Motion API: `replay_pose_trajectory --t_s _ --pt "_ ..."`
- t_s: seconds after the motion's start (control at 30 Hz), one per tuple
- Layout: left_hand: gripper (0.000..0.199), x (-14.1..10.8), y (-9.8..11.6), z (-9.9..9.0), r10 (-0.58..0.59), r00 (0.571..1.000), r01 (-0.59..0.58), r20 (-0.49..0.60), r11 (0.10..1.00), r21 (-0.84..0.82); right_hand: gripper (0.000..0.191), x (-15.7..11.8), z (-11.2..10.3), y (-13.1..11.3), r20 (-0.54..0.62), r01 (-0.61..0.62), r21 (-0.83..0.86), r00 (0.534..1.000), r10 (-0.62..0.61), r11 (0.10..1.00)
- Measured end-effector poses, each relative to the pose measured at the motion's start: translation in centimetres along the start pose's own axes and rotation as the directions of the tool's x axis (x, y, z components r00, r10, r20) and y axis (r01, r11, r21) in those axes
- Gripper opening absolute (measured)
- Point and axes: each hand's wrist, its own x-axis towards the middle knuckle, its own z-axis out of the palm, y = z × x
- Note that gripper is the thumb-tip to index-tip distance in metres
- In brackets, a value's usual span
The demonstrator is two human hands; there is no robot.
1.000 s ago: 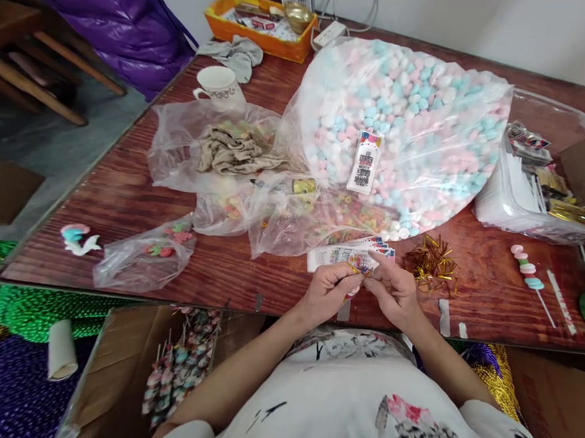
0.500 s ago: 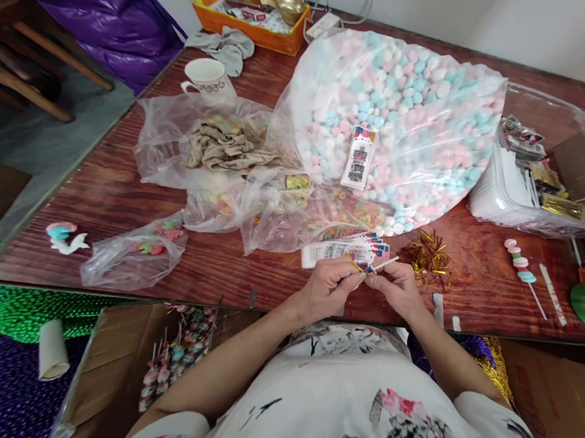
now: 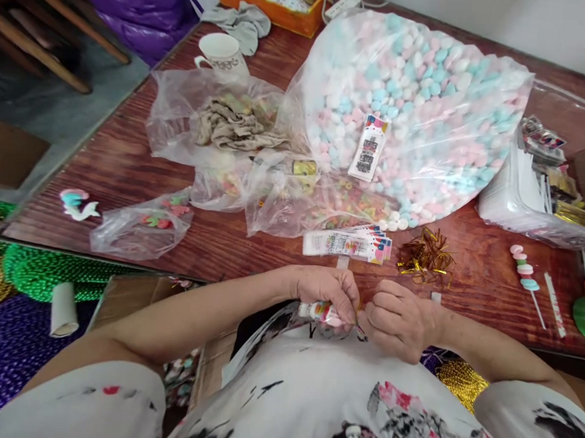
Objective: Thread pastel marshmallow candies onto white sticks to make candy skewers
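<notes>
My left hand (image 3: 328,289) is closed around the gathered end of a wrapped candy skewer (image 3: 315,310), which lies low against the shirt with its colourful printed bag pointing left. Right beside it, my right hand (image 3: 396,318) is curled into a fist at that same end; what its fingers pinch is hidden. A thin gold strand shows between the two hands. Just beyond them on the table are a fan of printed clear bags (image 3: 345,244) and a pile of gold twist ties (image 3: 426,256). A bare marshmallow skewer (image 3: 525,268) lies to the right.
A big bag of pastel marshmallows (image 3: 431,102) fills the table's back, a card stack (image 3: 369,147) on it. Left are candy bags, a cloth (image 3: 239,127), a mug (image 3: 224,54) and marshmallow pieces (image 3: 78,204). A clear bin (image 3: 504,207) stands right.
Both hands have drawn back from the table edge toward the body, bringing the wrapped skewer with them. My right hand has closed into a fist, and the white stick is now hidden.
</notes>
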Motion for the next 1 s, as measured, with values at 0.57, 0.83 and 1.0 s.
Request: replay_pose_trajectory --t_s 0.57,0.83,1.0 --pt "0.018 -4.6 5.8 -3.5 0.266 0.930 -0.060 -0.253 0.790 0.610 0.015 0.9 1.3 0.4 0.094 -0.107 -0.219 0.987 0.130 0.970" --pt "0.012 -3.7 5.5 5.7 0.789 0.609 -0.075 0.083 -0.047 0.996 0.021 2.3 -0.1 5.7 -0.221 -0.566 0.060 0.796 0.564 0.822" --pt "0.023 -1.6 6.8 0.4 0.908 0.417 0.066 0.042 -0.076 0.995 0.013 4.6 0.5 4.0 -0.039 -0.505 0.620 0.744 0.667 0.600"
